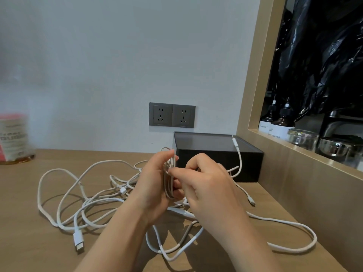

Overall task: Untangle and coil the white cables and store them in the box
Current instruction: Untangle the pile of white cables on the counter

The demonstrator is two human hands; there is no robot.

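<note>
While a small coil (170,185) of white cable is gripped upright in the left hand (155,183), with its fingers (170,155) curled round the loops, a strand is pinched between the thumb and forefinger of the right hand (206,185), right against the coil's edge. The step in hand is judged to be the coiling of one cable: a few turns are gathered, and more length has yet to be wound on.

Below the fingers and out to their left, the remaining white cables (94,203) are spread on the table (29,242) in a loose tangle of crossing loops, with a plug (78,240) lying at its near left end. To the right of the fingers, one long loop is swept out towards the table's edge.

Just behind the fingers, the black box (247,165) is seen standing open-topped. One cable is draped over its rim, and its tail runs down to the table. No finished coil can be made out inside, so the task is judged to be at an early stage.

For the next move, the pinched strand needs to be laid round the coil as another turn. Slack has to be drawn gently from the tangle, and any crossing that snags should be lifted clear rather than pulled tight.
</note>
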